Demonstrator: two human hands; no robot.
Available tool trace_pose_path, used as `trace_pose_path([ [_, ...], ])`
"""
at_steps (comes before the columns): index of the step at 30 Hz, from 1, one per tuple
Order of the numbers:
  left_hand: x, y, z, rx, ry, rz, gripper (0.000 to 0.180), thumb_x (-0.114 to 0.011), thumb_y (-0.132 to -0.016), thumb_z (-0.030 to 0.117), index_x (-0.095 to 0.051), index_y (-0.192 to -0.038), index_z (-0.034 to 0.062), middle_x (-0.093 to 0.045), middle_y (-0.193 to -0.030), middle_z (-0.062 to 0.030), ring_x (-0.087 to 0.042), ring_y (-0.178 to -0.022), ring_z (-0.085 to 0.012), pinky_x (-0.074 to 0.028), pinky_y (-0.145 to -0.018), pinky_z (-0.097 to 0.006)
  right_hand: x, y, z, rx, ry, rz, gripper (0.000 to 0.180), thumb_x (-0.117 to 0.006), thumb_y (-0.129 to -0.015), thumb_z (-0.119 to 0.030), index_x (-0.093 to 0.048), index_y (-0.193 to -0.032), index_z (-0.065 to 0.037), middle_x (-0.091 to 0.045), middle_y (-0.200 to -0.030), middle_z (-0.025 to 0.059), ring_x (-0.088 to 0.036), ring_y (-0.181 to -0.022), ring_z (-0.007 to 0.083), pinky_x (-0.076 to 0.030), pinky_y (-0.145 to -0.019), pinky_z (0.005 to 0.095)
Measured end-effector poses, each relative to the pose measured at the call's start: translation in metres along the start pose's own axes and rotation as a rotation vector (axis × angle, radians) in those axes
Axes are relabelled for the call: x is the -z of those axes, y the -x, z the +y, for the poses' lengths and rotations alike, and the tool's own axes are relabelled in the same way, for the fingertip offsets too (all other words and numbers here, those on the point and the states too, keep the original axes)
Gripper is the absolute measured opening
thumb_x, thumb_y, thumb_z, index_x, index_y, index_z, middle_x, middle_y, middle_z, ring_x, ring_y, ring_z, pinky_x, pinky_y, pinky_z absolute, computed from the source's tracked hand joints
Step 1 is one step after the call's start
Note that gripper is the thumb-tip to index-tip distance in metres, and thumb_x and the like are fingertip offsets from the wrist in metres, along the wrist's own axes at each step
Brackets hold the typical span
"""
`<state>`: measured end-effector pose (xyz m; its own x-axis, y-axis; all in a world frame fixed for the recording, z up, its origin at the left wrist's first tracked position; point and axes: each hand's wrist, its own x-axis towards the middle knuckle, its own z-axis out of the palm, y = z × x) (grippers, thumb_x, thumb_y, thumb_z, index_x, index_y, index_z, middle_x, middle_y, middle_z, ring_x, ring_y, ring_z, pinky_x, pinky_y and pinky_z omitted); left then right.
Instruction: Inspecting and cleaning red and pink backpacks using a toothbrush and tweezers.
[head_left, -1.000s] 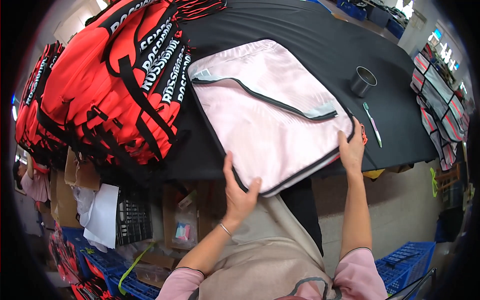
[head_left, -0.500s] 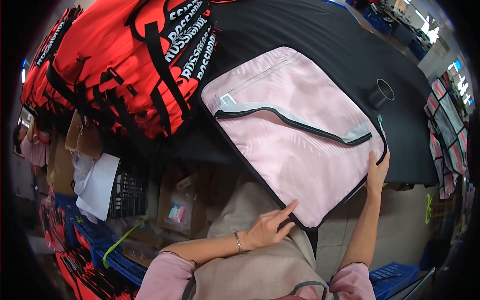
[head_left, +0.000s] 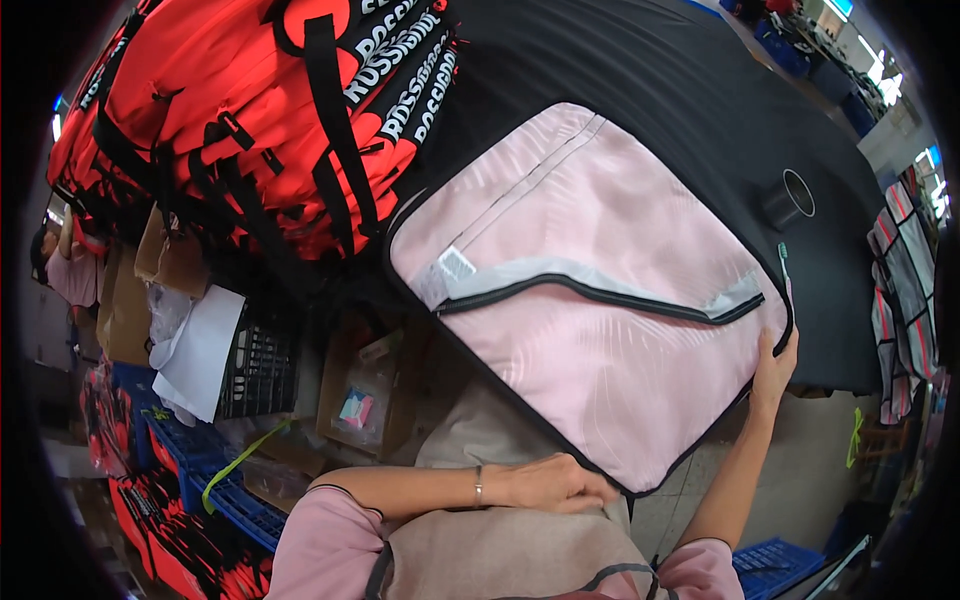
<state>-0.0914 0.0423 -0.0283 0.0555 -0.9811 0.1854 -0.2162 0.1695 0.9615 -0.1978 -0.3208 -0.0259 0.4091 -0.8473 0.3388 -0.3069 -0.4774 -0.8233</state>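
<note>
Fabric (head_left: 620,220), pink and black-edged, lies on the dark table (head_left: 700,100), its near corner overhanging. The right hand (head_left: 774,372) pinches its right side, thumb on top, fingers hidden beneath. The left hand (head_left: 558,485) curls at the near corner; whether it grips, I can't tell. Below, a cardboard box (head_left: 404,390) holds a clear bag (head_left: 376,418) of something pink and blue. The metal cup's (head_left: 783,208) contents don't show from here.
</note>
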Motion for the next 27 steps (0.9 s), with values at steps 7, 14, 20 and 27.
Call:
trace_pose_path([
  [7, 0.187, -0.07, 0.037, -0.129, -0.675, 0.718, 0.029, -0.066, -0.084, 0.005, -0.068, -0.113, 0.0034, -0.071, -0.108, -0.0139, -0.069, -0.098, -0.0294, -0.055, -0.085, -0.036, 0.006, 0.006, 0.005, -0.062, 0.001, -0.04, 0.046, -0.058, -0.093, -0.007, -0.048, -0.136, 0.004, -0.056, -0.131, 0.0136, -0.053, -0.12, 0.0231, -0.036, -0.106, 0.034],
  [14, 0.305, -0.123, -0.023, 0.59, -0.845, 0.743, 0.077, -0.074, -0.081, 0.042, -0.051, -0.133, -0.0086, -0.055, -0.133, -0.0281, -0.058, -0.119, -0.0389, -0.046, -0.102, -0.04, -0.004, 0.009, 0.008, 0.014, -0.03, -0.013, 0.048, -0.059, -0.093, -0.008, -0.046, -0.137, 0.006, -0.054, -0.132, 0.0154, -0.051, -0.122, 0.024, -0.034, -0.108, 0.0341],
  [20, 0.296, -0.094, -0.052, 0.722, -0.47, 0.795, 0.088, -0.084, -0.067, 0.049, -0.057, -0.117, -0.0169, -0.068, -0.099, -0.0247, -0.068, -0.084, -0.026, -0.054, -0.073, -0.036, -0.003, 0.005, 0.018, 0.054, 0.004, -0.008, 0.048, -0.059, -0.096, -0.013, -0.046, -0.138, 0.005, -0.055, -0.132, 0.0143, -0.051, -0.122, 0.0229, -0.036, -0.107, 0.0336],
  [27, 0.236, -0.012, -0.038, 0.646, -0.105, 0.846, 0.057, -0.078, -0.082, 0.031, -0.061, -0.116, -0.0104, -0.069, -0.103, -0.0133, -0.065, -0.086, -0.0156, -0.053, -0.079, -0.028, -0.002, -0.002, 0.029, 0.122, -0.021, -0.103, 0.046, -0.059, -0.094, -0.01, -0.047, -0.136, 0.005, -0.054, -0.132, 0.0145, -0.051, -0.121, 0.0238, -0.035, -0.107, 0.0342],
])
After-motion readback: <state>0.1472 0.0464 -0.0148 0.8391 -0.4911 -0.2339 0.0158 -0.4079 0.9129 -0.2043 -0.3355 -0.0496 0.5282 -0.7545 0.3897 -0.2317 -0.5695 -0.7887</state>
